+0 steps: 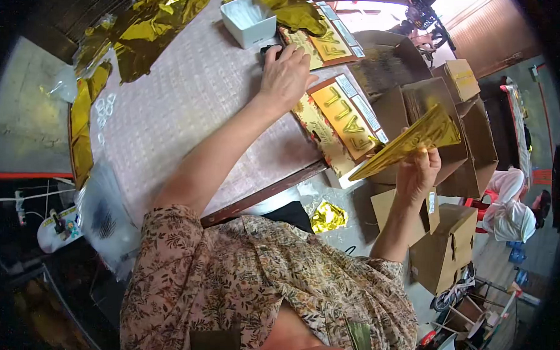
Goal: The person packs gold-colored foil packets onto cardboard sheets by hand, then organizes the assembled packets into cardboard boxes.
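At the far left, gold sheets (155, 32) lie heaped along the edge of the table (183, 110), with a few small clear rings (103, 110) on its pale cover and a clear plastic bag (109, 215) slumped against its side. A white tub (248, 23) stands farther along, near the far edge.

Just below the tub, the left hand (286, 76) reaches across with its fingers bent and slightly parted. The fingertips are at a small black object (270, 53) — whether they grip it or only touch it, I cannot tell. The hand hides part of the far pack (332, 44); the near pack (343, 118), lettered FALL, lies beside it at the table's edge.

On the floor below sits crumpled gold wrap (329, 217). To the right, raised beyond the table edge, the right hand (422, 164) pinches a folded gold foil (411, 139) between thumb and fingers. The foil slants across the view — its lower tip beside the near pack — and blocks part of the open cardboard boxes (389, 64) behind it.
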`<state>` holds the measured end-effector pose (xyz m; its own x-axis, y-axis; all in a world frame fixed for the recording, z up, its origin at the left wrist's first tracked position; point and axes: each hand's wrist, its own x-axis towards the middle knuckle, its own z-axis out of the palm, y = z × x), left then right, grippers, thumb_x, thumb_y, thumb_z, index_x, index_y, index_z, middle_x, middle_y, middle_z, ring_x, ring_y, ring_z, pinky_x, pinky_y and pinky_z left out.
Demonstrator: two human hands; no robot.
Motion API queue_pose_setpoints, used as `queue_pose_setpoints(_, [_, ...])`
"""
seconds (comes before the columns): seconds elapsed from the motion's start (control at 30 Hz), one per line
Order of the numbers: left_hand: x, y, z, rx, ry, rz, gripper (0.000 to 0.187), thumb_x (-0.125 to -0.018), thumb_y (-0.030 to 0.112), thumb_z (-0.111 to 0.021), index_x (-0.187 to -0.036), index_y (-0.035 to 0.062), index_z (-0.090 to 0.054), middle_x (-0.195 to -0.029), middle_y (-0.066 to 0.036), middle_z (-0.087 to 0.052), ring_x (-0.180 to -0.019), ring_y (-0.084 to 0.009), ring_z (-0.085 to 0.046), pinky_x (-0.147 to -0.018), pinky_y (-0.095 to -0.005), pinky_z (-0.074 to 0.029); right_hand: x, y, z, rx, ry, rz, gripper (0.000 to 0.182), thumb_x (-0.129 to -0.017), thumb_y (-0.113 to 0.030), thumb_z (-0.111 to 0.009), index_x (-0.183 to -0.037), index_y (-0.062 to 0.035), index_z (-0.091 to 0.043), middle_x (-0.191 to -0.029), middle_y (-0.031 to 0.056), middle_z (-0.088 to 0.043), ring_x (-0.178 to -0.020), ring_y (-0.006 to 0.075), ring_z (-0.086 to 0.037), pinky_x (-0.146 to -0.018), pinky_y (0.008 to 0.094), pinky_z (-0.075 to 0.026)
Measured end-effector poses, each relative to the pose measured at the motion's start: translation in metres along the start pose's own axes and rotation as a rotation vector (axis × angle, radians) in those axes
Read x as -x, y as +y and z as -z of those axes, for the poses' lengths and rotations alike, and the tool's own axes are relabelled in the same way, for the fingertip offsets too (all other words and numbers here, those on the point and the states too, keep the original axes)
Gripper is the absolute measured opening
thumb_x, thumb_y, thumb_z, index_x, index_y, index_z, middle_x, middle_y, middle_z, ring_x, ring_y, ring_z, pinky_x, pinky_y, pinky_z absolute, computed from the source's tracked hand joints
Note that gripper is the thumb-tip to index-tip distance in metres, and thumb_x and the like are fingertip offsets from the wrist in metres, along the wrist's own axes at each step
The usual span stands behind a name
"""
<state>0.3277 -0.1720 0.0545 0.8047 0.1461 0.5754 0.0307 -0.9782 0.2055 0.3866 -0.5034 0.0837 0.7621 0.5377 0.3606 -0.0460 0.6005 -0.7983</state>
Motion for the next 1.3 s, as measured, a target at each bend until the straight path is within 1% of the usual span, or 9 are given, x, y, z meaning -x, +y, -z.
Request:
queue_pose_setpoints(0.23, [-0.006,-0.002,-0.017,-0.077,-0.064,-0.023,0.009,-0.082,0.007,-0.067,-0.086,0.0045,-0.075,-0.096,-0.012,-0.072,-0.108,-0.0267,-0.066,-0.107,-0.0467,-0.038,-0.005,-0.001,0.050,0.011,0.083,-0.012,0.034,-0.098,-0.012,-0.071,-0.127,0.0055,-0.062,-0.128,0.0198,-0.068,-0.124,0.0308,-0.065,-0.112,0.0437,-0.049])
queue_pose_setpoints(0.57, [-0.026,0.013,-0.009,0.088,-0.044,0.142,0.013,-0.078,0.005,-0.065,-0.069,0.0034,-0.075,-0.070,-0.018,-0.071,-0.077,-0.0320,-0.072,-0.093,-0.0447,-0.051,-0.019,0.004,0.012,0.060,0.128,0.040,0.028,-0.100,-0.008,-0.068,-0.126,0.0012,-0.064,-0.116,0.0084,-0.073,-0.098,0.0112,-0.069,-0.091,0.0255,-0.054])
queue_pose_setpoints(0.83, [-0.036,-0.002,0.113,0.384,0.544,0.143,0.020,-0.100,0.019,-0.059,-0.089,0.0050,-0.067,-0.085,-0.014,-0.072,-0.080,-0.0373,-0.070,-0.068,-0.0478,-0.055,-0.023,-0.001,-0.055,-0.025,0.121,-0.106,0.010,-0.103,-0.008,-0.064,-0.109,-0.0004,-0.064,-0.100,0.0025,-0.071,-0.079,0.0016,-0.060,-0.076,0.0191,-0.049])
queue_pose_setpoints(0.87, [-0.023,-0.019,0.136,0.189,0.469,0.216,0.022,-0.102,0.023,-0.064,-0.111,0.0044,-0.072,-0.089,-0.011,-0.076,-0.077,-0.0232,-0.074,-0.067,-0.0351,-0.056,-0.024,0.002,-0.066,-0.084,0.024,-0.153,0.015,-0.102,-0.009,-0.066,-0.113,0.0006,-0.064,-0.103,0.0053,-0.072,-0.082,0.0059,-0.064,-0.078,0.0226,-0.052])
queue_pose_setpoints(0.93, [0.008,-0.077,0.207,0.565,-0.321,0.562,0.075,-0.101,0.052,-0.057,-0.163,0.0190,-0.032,-0.168,-0.013,-0.030,-0.157,-0.0298,-0.023,-0.125,-0.0618,-0.012,-0.025,0.020,-0.074,-0.097,-0.007,-0.272,0.018,-0.101,-0.010,-0.066,-0.116,0.0014,-0.064,-0.105,0.0071,-0.072,-0.084,0.0093,-0.066,-0.078,0.0254,-0.053])
queue_pose_setpoints(1.0, [0.062,-0.086,0.237,0.501,-0.142,0.632,0.045,-0.101,0.038,-0.061,-0.136,0.0108,-0.052,-0.124,-0.008,-0.051,-0.113,-0.0204,-0.044,-0.094,-0.0458,-0.032,-0.028,0.050,-0.086,-0.120,-0.051,-0.450,0.029,-0.100,-0.015,-0.067,-0.123,0.0028,-0.062,-0.110,0.0110,-0.073,-0.093,0.0181,-0.070,-0.080,0.0326,-0.054])
queue_pose_setpoints(1.03, [0.103,-0.117,0.218,0.424,0.088,0.555,0.025,-0.102,0.027,-0.064,-0.111,0.0055,-0.072,-0.081,-0.002,-0.071,-0.069,-0.0112,-0.064,-0.063,-0.0297,-0.052,-0.028,0.064,-0.100,-0.132,-0.073,-0.493,0.029,-0.100,-0.015,-0.067,-0.123,0.0028,-0.062,-0.110,0.0110,-0.073,-0.093,0.0181,-0.070,-0.080,0.0326,-0.054])
queue_pose_setpoints(1.23, [0.246,-0.179,0.209,0.219,-0.013,0.716,0.032,-0.101,0.032,-0.064,-0.114,0.0038,-0.072,-0.081,-0.003,-0.071,-0.070,-0.0093,-0.060,-0.068,-0.0289,-0.051,-0.025,0.136,-0.223,0.237,-0.369,-0.910,0.025,-0.096,-0.021,-0.070,-0.108,0.0009,-0.070,-0.094,0.0081,-0.073,-0.079,0.0162,-0.067,-0.076,0.0289,-0.053])
queue_pose_setpoints(1.3, [0.261,-0.193,0.196,0.265,-0.063,0.879,0.031,-0.094,0.038,-0.067,-0.108,0.0126,-0.077,-0.094,-0.013,-0.077,-0.085,-0.0294,-0.074,-0.080,-0.0378,-0.057,-0.026,0.169,-0.250,0.247,-0.356,-0.942,0.020,-0.095,-0.019,-0.072,-0.104,-0.0004,-0.072,-0.088,0.0060,-0.072,-0.075,0.0144,-0.066,-0.068,0.0281,-0.051])
